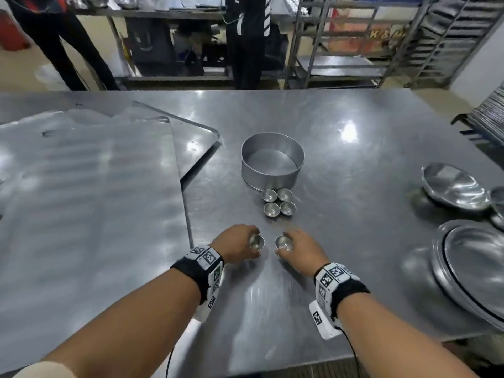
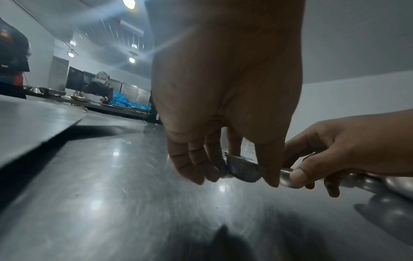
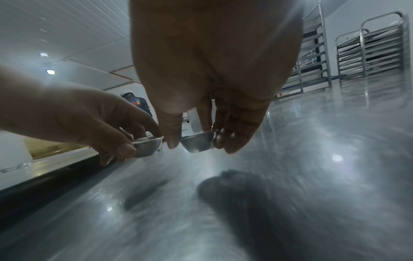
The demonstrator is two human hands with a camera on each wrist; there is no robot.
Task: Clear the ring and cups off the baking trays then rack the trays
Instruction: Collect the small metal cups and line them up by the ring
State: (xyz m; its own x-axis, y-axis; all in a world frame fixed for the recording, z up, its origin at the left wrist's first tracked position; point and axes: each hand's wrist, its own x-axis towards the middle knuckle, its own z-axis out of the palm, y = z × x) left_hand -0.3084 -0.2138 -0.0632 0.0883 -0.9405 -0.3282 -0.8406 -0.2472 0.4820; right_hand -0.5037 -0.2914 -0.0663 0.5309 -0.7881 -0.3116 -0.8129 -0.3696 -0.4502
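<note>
The steel tabletop (image 1: 354, 148) carries everything. On its left lie the baking trays (image 1: 90, 203), flat and overlapping, their long sides running away from the person; the top one looks bare, so the clearing seems nearly done and the racking not yet begun. Tray racks (image 3: 371, 53) stand well apart on the right, probably where the trays are bound.

Right of the trays, near the middle, the cake ring (image 1: 272, 160) sits upright, open mouth up, axis vertical. Just in front of it four small metal cups (image 1: 278, 202) stand in a tight two-by-two block, mouths up, the back pair just beside the ring wall. Grouping them there likely keeps the loose pieces together and off the trays.

Nearer the person, the left hand (image 1: 236, 246) pinches a fifth cup, the left-hand cup (image 1: 257, 242), at its rim between thumb and curled fingers (image 2: 201, 164). The right hand (image 1: 301, 248) pinches the right-hand cup (image 3: 197, 142) the same way, thumb on the near side, fingers (image 3: 236, 134) on the far side. Both cups are upright, mouths up, just beside each other, low over the tabletop. Whether they touch it I cannot tell. The rim pinch suits setting them down next to the block.

Steel plates (image 1: 469, 266) and a shallow bowl (image 1: 455, 188) rest at the right edge.
</note>
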